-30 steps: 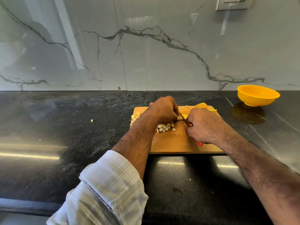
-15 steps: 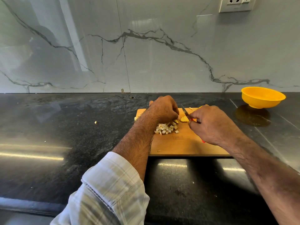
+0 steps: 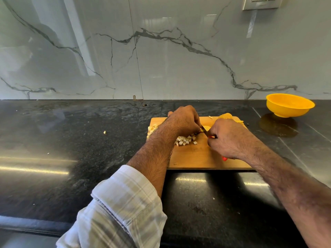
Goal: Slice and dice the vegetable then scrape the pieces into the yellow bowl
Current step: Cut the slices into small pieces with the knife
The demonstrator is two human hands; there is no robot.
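Over the wooden board point(image 3: 200, 156), both forearms reach in: the left hand point(image 3: 184, 120) curls down on the vegetable point(image 3: 206, 127), the right hand point(image 3: 227, 138) grips the red-handled knife point(image 3: 204, 130). Diced pieces point(image 3: 186, 139) lie beside the left wrist; the yellow bowl point(image 3: 289, 105) sits by the counter's back right edge.

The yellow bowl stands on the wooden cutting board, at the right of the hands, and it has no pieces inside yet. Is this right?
Not quite. In the head view the yellow bowl stands on the black counter, apart from the wooden cutting board, to the right of the hands. No pieces show inside it.
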